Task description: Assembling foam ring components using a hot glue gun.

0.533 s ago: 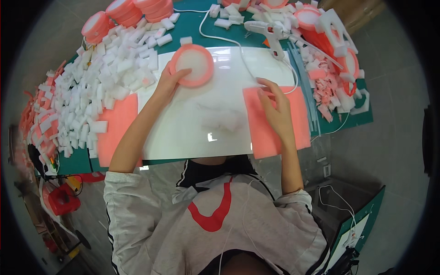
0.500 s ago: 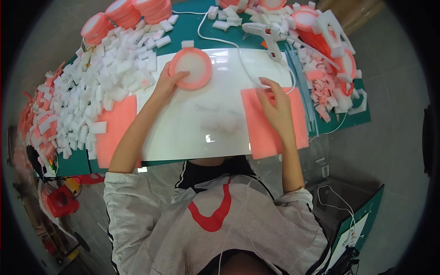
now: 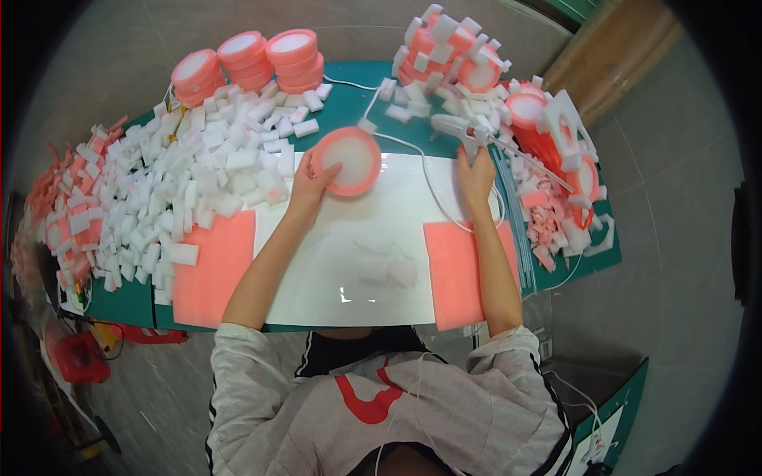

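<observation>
My left hand (image 3: pixel 309 184) holds a round foam disc (image 3: pixel 354 161) with a pink rim and a pale centre, thumb on its face and fingers behind its left side. A small white foam block (image 3: pixel 367 125) sticks out at the disc's far edge. The disc is over the glossy white board (image 3: pixel 337 262). To the right, my right hand (image 3: pixel 475 179) is closed round the handle of a white hot glue gun (image 3: pixel 455 127). The gun's nozzle points left, and a glue stick (image 3: pixel 533 157) comes out of its back. My fingers partly hide the handle.
A large heap of white foam blocks (image 3: pixel 214 163) covers the left side. Stacks of pink-rimmed discs (image 3: pixel 292 59) stand behind it. Pink foam sheets (image 3: pixel 455 274) lie on both sides of the board. A white cord (image 3: pixel 429 178) crosses the board; blue-grey sticks (image 3: pixel 516 214) lie at right.
My right hand has reached forward from above the right pink sheet and taken hold of the glue gun. My left hand still holds the disc. The whole view has shifted, showing more of the far side.
</observation>
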`<state>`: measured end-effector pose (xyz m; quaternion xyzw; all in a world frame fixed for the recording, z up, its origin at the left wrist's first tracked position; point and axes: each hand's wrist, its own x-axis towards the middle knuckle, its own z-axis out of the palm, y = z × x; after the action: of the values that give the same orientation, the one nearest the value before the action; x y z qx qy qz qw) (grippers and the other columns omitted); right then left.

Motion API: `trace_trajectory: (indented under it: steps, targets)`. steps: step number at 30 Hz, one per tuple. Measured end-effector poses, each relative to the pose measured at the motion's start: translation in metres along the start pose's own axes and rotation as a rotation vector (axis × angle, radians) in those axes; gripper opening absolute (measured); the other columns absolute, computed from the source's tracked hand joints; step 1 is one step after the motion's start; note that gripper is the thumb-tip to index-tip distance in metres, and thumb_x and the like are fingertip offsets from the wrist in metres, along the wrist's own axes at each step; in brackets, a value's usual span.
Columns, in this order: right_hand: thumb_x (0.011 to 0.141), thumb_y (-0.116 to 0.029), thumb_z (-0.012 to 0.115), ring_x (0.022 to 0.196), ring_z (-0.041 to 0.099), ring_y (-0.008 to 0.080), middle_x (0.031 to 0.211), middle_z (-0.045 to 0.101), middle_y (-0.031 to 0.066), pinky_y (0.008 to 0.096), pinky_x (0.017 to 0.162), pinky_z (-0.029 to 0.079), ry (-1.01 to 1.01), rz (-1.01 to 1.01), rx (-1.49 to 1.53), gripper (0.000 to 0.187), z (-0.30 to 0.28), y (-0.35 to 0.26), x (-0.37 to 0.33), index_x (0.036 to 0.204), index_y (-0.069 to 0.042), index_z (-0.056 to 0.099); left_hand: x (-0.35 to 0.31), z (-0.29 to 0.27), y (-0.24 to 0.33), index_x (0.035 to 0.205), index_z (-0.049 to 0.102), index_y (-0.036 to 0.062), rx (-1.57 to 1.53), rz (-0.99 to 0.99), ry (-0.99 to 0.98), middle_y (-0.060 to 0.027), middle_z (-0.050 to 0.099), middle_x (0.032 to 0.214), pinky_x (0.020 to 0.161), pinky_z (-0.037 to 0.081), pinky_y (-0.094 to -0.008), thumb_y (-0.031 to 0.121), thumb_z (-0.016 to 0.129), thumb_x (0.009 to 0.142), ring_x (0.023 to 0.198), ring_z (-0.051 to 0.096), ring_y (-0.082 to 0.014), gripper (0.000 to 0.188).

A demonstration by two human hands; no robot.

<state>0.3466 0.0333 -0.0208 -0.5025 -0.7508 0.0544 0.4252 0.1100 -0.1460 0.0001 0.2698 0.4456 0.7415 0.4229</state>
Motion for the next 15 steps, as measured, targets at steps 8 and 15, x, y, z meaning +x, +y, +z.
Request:
trace_trajectory:
  steps: [8,15]
  targets:
    - [0.079,-0.025,0.058,0.063,0.057,0.028,0.08,0.06,0.0174,0.0357,0.056,0.042,0.03,0.022,0.207,0.033,-0.031,-0.044,0.003,0.098,0.002,0.053,-0.011,0.001,0.028,0.126,0.026,0.0112,0.153,0.048,-0.058,-0.0103,0.049,0.106,0.082,0.042,-0.0264,0.003,0.06,0.074,0.097,0.05,-0.0153,0.063]
    - [0.082,-0.025,0.057,0.06,0.052,0.0112,0.074,0.057,0.009,0.0222,0.053,0.041,0.114,0.177,0.698,0.031,-0.045,-0.056,-0.007,0.094,0.003,0.05,-0.001,-0.015,0.042,0.119,0.028,0.0052,0.386,0.466,0.079,-0.0084,0.05,0.094,0.082,0.042,-0.027,-0.001,0.064,0.069,0.092,0.052,-0.0159,0.062]
